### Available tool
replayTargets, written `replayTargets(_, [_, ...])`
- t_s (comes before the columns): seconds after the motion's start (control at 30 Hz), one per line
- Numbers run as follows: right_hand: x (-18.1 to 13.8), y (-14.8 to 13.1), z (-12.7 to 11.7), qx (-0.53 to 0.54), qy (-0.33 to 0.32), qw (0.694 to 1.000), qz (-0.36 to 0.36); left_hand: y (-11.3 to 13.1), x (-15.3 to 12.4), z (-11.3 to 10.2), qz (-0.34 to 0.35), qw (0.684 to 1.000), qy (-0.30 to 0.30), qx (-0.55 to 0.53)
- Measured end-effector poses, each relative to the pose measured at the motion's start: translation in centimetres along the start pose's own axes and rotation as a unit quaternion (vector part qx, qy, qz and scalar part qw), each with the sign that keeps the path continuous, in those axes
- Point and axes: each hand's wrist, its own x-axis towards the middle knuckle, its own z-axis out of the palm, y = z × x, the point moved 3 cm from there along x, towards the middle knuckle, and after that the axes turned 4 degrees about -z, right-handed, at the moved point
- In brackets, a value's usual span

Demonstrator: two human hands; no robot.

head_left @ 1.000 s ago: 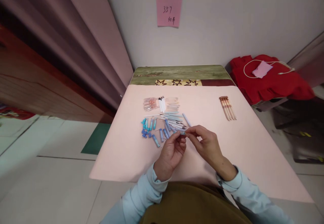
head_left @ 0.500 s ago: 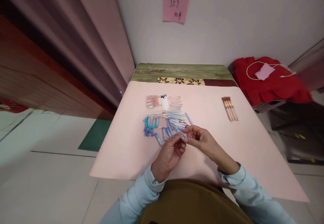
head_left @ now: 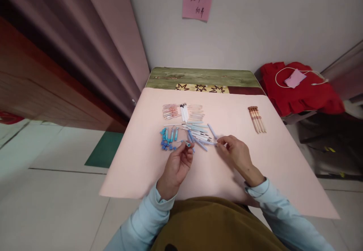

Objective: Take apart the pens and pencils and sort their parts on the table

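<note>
My left hand (head_left: 178,164) is closed around a short blue pen barrel (head_left: 187,144), held up near the heap of pen parts. To its right, the thumb and fingertips of my right hand (head_left: 236,153) are pinched together at the end of a slim pale lavender pen part (head_left: 210,143). Between and behind my hands lie lavender-blue pen barrels (head_left: 201,145) and white pen refills (head_left: 200,134) in a loose heap. Left of the heap are turquoise barrels (head_left: 171,134) and small blue caps (head_left: 165,145).
Farther back lie clear pinkish tubes (head_left: 171,111), white refills with dark tips (head_left: 184,112) and pale barrels (head_left: 196,112) in rows. Several brown-topped pens (head_left: 257,120) lie at the right. A pale pink sheet (head_left: 272,168) covers the table; red cloth (head_left: 306,96) lies beyond it.
My hands were together over a small pale blue part and are now apart. The left moved left with the blue barrel; the right moved right to the lavender part.
</note>
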Motion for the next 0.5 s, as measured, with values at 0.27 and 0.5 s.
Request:
replayTargets(0.27, [-0.2,-0.9,1.7,-0.095,-0.034,0.994,-0.038,-1.8,0.5,-0.7,-0.007,0.998,-0.013,0.056])
replayTargets(0.5, [-1.5,-1.1,0.8,-0.059,-0.008,0.998,-0.017,-1.3,0.5,-1.7,-0.015,0.997,-0.041,0.067])
